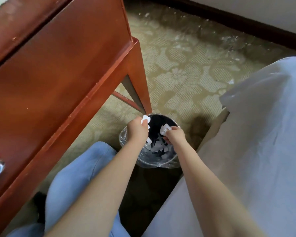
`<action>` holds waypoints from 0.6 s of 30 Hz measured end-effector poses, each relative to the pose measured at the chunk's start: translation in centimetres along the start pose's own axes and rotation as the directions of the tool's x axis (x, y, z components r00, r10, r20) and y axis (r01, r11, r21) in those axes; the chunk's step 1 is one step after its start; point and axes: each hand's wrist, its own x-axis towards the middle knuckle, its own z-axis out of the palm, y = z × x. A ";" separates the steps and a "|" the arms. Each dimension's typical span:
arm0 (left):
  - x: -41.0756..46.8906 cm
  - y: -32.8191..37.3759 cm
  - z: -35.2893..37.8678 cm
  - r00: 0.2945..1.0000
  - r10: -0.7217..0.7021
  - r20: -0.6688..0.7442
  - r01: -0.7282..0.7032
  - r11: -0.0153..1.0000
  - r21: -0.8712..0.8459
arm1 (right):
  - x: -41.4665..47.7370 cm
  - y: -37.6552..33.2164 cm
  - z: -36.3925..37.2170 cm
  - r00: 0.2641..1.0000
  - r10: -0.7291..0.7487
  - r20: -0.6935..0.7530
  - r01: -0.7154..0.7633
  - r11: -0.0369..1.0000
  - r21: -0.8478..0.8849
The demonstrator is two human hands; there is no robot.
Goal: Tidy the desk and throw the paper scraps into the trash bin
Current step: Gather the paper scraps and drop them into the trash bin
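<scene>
Both forearms reach the trash bin [161, 165] at lower centre. Left hand [137, 132] and right hand [175, 136] each pinch paper scraps [165, 130]; many already inside. Desk top mostly unseen, remainder apparently uncertain.

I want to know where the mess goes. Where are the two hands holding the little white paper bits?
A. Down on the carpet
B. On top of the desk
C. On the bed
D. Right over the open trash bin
D: the left hand and right hand both grip white paper scraps right over the trash bin, which already holds scraps.
</scene>
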 end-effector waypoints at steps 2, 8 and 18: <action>0.6 -0.3 0.6 0.998 -0.051 0.025 0.052 0.998 -0.034 | 0.5 0.4 0.3 0.999 -0.026 0.019 0.027 0.999 -0.036; 1.4 -0.8 1.4 0.921 -0.282 0.267 0.311 0.948 -0.071 | 1.2 1.2 0.4 0.996 -0.076 0.037 0.080 0.989 -0.126; 1.3 -0.4 0.6 0.899 -0.282 0.334 0.270 0.959 0.083 | 0.1 0.4 0.4 0.998 -0.060 0.027 0.061 0.997 -0.037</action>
